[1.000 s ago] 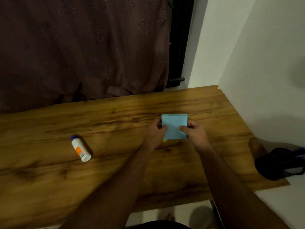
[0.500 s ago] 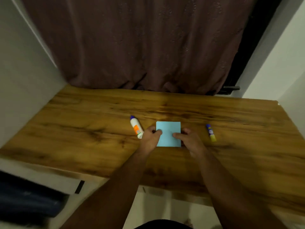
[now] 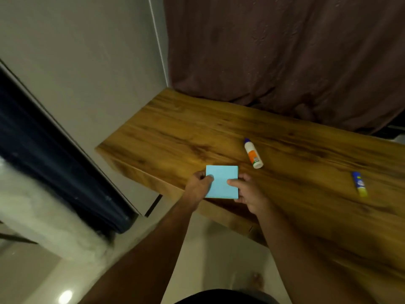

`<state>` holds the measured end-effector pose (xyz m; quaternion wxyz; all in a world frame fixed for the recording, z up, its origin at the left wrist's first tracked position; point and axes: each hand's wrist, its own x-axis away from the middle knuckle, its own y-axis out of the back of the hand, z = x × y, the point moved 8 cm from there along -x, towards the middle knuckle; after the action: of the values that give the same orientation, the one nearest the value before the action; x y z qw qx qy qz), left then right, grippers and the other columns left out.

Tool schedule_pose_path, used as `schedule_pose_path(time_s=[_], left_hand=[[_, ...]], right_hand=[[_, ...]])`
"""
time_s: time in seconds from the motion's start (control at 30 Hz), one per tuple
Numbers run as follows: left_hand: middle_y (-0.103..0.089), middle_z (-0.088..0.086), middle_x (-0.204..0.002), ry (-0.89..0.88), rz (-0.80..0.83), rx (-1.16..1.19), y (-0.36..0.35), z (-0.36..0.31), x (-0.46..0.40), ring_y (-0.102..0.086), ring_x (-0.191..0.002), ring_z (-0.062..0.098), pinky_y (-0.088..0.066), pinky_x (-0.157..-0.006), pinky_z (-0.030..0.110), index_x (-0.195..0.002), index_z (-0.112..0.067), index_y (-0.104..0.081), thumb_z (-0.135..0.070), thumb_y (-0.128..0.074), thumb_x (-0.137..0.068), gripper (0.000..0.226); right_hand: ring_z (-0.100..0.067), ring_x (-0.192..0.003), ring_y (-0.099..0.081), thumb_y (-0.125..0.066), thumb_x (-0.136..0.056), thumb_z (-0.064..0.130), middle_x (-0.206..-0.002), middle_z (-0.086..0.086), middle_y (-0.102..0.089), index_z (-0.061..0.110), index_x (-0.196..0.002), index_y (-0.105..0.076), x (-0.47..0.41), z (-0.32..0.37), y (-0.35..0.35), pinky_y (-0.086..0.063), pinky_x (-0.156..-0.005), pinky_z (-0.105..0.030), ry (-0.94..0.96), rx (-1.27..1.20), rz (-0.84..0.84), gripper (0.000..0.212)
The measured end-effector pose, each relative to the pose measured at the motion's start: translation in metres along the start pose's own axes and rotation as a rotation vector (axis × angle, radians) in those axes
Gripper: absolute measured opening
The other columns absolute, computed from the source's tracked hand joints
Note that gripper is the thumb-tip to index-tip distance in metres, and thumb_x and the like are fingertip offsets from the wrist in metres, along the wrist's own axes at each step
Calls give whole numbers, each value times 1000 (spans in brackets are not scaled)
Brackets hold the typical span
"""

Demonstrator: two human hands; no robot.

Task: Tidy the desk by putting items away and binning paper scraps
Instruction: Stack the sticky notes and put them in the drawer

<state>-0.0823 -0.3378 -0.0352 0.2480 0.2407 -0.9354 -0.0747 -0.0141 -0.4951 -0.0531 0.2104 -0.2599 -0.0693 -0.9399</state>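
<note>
A light blue square pad of paper (image 3: 222, 183) is held over the front left edge of the wooden desk (image 3: 197, 130). My left hand (image 3: 198, 188) grips its left side and my right hand (image 3: 247, 195) grips its right side, thumbs on top. A white glue bottle (image 3: 253, 153) with an orange label and blue cap lies on the desk just right of the pad. Farther right lies a small blue and yellow glue stick (image 3: 359, 184).
A brown curtain (image 3: 285, 58) hangs behind the desk. A pale wall (image 3: 87, 62) meets the desk's left end, with a dark blue upright panel (image 3: 54, 163) beside it. Light floor (image 3: 208, 249) shows below the desk's front edge.
The view has swung left, so the desk's left end and the wall now show. Both hands have carried the blue pad leftward to the desk's front edge, away from the glue bottle.
</note>
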Motion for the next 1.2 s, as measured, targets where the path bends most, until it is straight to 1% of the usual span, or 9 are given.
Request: schedule_pose_path(time_s=[0.07, 0.23, 0.47, 0.57, 0.67, 0.77, 0.93, 1.07, 1.2], left_hand=[[-60, 5, -106, 5, -21, 27, 14, 7, 0, -56, -85, 13, -48, -72, 28, -123, -10, -55, -28, -52, -97, 32], [-59, 2, -100, 67, -75, 92, 42, 23, -5, -54, -83, 11, -47, -76, 32, -126, -11, -55, -31, -51, -97, 35], [-59, 7, -112, 138, -124, 138, 77, 27, -24, -58, -99, 22, -52, -86, 37, -131, -10, -52, -31, -52, -96, 40], [-56, 6, -114, 157, -168, 129, 88, 31, -35, -56, -104, 24, -52, -91, 40, -133, -11, -51, -29, -51, -97, 41], [-55, 5, -113, 169, -183, 145, 93, 33, -40, -55, -100, 21, -52, -86, 37, -133, -11, -50, -27, -50, -98, 39], [-53, 5, -114, 171, -182, 160, 94, 35, -44, -54, -100, 21, -52, -82, 35, -135, -13, -49, -27, -51, -98, 40], [-54, 9, -120, 152, -150, 152, 98, 34, -56, -55, -108, 28, -56, -84, 42, -129, -17, -54, -30, -56, -94, 37], [-57, 11, -115, 193, -119, 257, 103, 37, -64, -57, -107, 30, -57, -68, 35, -108, -15, -59, -29, -61, -92, 22], [-60, 11, -114, 225, -36, 279, 110, 45, -71, -64, -99, 25, -55, -60, 33, -115, -13, -56, -31, -62, -91, 31]], right_hand=[[-26, -103, -63, -67, -89, 27, -112, -9, -67, 21, -122, -49, -2, -3, -20, -47, -73, -34, -21, -16, 30, 38], [-26, -99, -63, -67, -89, 33, -108, -8, -67, 21, -123, -49, -15, -4, -57, -45, -66, -31, -58, -21, 98, 41], [-29, -104, -63, -71, -85, 32, -114, -10, -67, 19, -121, -57, -45, 0, -96, -48, -70, -34, -129, 6, 206, 41], [-28, -103, -63, -69, -87, 29, -112, -9, -67, 21, -116, -59, -54, 3, -110, -49, -67, -33, -127, 11, 244, 32], [-29, -105, -62, -69, -87, 27, -114, -9, -66, 20, -121, -57, -58, 3, -117, -49, -67, -33, -131, 3, 257, 37], [-29, -107, -61, -68, -88, 25, -117, -8, -65, 21, -119, -56, -62, 4, -119, -49, -69, -34, -131, 4, 269, 34], [-25, -102, -58, -66, -89, 22, -113, -5, -63, 22, -119, -55, -66, 6, -116, -47, -75, -36, -130, -54, 200, 32], [-26, -104, -57, -67, -88, 22, -116, -5, -62, 21, -124, -54, -66, 3, -111, -46, -75, -36, -125, -171, 69, 39], [-28, -108, -56, -66, -88, 23, -121, -8, -60, 21, -126, -52, -57, -6, -109, -46, -71, -34, -146, -275, -58, 40]])
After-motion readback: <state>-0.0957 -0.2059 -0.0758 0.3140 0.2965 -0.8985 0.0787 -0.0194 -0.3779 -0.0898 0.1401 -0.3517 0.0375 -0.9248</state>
